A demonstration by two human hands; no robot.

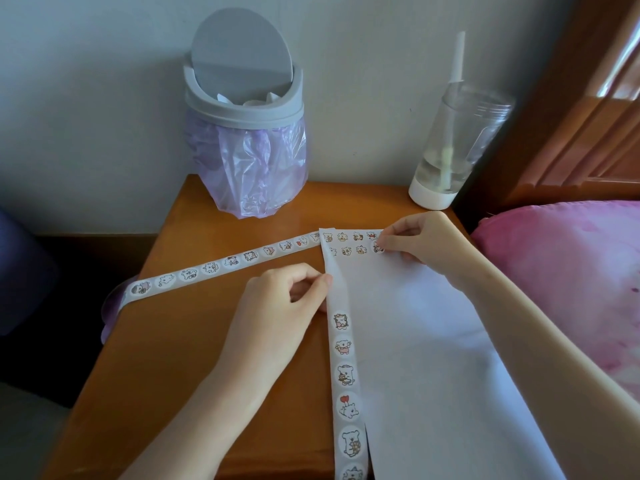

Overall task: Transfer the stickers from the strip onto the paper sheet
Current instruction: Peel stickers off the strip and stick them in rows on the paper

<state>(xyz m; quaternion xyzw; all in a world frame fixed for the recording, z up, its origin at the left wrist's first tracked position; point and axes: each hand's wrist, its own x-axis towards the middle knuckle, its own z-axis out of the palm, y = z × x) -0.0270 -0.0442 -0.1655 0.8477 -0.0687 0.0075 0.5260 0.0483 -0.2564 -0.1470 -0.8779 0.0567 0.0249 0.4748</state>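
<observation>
Left hand (277, 306) rested on the wooden surface (194, 375), fingers curled, its thumb and forefinger pinching the sticker strip (207, 268) beside the left edge of the paper sheet (433, 341). From the surface's left edge the strip ran far and right, then turned near along the sheet. A grey bin (246, 109) with a purple liner stood far behind. Two rows of stickers (349, 242) lined the sheet's far edge. Right hand (412, 240) pinched a round sticker (378, 247) at the far right corner. Further right stood a clear bottle (450, 143), then a pink pillow (571, 271).
</observation>
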